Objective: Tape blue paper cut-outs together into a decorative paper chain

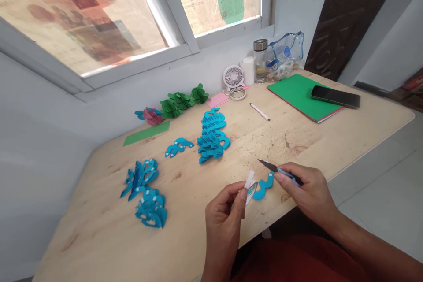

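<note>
The work looks, in my judgement, part way done. At 9 o'clock from the hands, a group of blue paper shapes (142, 175) lies on the table (185, 229), and many of them carry small white squares. At 10 o'clock a smaller set of loose shapes (179, 146) has such squares too. Between 10 and 11 o'clock lies a thick folded stack (211, 141), where I can make out no squares, so I suppose this part is left to do. The single blue piece (260, 194) in hand's reach lies on the table between the two hands, partly covered; whether it has its squares, I cannot tell.

The left hand (228, 209) comes in from 6 o'clock, with the thumb and the fingers pressed together on a tape roll (251, 190). A short white strip (249, 179) stands up from it, its free end towards 1 o'clock. The right hand (306, 187) comes from 4 o'clock, the thumb laid along the handle and the fingers closed firmly on a small cutter (280, 170). Its dark pointed blade is directed to 10 o'clock and is near the strip, but not touching it. The right thumb is just beside the upper end of the blue piece; if they touch, I cannot say.
</note>
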`<state>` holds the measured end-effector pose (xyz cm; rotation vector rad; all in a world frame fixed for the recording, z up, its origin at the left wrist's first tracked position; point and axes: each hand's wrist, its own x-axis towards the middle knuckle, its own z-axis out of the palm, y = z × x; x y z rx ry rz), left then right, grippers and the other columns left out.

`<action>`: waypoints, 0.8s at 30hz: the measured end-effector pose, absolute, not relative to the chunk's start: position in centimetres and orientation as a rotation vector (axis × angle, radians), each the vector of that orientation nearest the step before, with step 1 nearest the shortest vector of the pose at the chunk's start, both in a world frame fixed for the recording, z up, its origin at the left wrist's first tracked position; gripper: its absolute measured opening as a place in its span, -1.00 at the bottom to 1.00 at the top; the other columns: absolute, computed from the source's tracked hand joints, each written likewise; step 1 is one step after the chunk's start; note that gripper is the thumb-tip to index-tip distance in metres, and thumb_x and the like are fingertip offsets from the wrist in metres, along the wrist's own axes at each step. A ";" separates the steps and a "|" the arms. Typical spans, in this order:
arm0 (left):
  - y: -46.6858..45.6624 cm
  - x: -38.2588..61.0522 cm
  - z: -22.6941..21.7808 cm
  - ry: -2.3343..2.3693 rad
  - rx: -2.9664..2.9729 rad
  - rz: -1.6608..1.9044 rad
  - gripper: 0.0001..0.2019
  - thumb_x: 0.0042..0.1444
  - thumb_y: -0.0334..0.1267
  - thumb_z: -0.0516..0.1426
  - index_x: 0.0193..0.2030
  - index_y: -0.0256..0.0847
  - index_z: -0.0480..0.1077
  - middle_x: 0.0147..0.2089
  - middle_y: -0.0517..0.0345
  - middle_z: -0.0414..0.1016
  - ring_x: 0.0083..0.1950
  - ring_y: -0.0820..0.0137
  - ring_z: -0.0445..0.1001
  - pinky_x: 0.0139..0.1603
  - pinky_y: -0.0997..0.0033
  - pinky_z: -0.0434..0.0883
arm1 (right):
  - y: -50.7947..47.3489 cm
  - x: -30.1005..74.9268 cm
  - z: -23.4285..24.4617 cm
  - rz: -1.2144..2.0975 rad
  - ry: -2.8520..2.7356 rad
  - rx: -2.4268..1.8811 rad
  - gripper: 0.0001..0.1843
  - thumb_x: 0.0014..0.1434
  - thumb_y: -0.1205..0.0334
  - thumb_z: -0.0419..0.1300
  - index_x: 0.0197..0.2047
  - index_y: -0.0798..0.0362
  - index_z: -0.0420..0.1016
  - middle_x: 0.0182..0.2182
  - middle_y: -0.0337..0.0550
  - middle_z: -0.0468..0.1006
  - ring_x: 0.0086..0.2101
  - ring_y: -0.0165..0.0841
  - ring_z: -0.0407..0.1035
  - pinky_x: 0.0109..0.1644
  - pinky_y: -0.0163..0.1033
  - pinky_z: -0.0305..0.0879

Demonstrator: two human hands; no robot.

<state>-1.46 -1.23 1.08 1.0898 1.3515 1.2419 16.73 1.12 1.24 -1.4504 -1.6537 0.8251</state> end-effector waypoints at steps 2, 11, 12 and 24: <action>-1.2 -1.4 1.0 1.357 1.070 1.257 -0.77 0.07 -0.12 0.22 -0.30 -0.25 0.55 -0.65 0.30 0.23 -0.60 0.56 0.10 -0.58 0.59 0.14 | 1.3 16.8 1.3 0.880 -1.655 -1.449 -0.63 0.21 -0.04 0.10 -0.38 0.09 0.49 -0.54 -0.25 0.42 -0.51 -0.42 0.25 -0.45 -0.35 0.16; -0.9 -1.4 0.9 1.330 1.041 1.297 -0.78 0.07 -0.13 0.22 -0.26 -0.24 0.56 -0.63 0.28 0.27 -0.58 0.56 0.13 -0.56 0.58 0.15 | 1.3 16.3 1.7 1.158 -1.656 -1.363 -0.65 0.21 -0.04 0.09 -0.31 0.08 0.48 -0.49 -0.25 0.40 -0.47 -0.42 0.23 -0.42 -0.34 0.15; -0.9 -1.3 1.0 1.320 1.040 1.300 -0.79 0.07 -0.13 0.22 -0.26 -0.23 0.56 -0.63 0.29 0.26 -0.58 0.56 0.13 -0.56 0.58 0.15 | 1.3 16.3 1.7 1.179 -1.659 -1.355 -0.65 0.21 -0.04 0.09 -0.31 0.08 0.48 -0.50 -0.25 0.39 -0.47 -0.42 0.22 -0.43 -0.34 0.14; -0.9 -1.1 1.3 1.215 1.059 1.275 -0.81 0.04 -0.14 0.24 -0.33 -0.22 0.59 -0.64 0.27 0.25 -0.58 0.55 0.14 -0.55 0.55 0.18 | 1.2 16.2 1.9 1.351 -1.631 -1.288 -0.64 0.20 -0.06 0.10 -0.33 0.07 0.46 -0.50 -0.27 0.35 -0.46 -0.42 0.20 -0.41 -0.34 0.12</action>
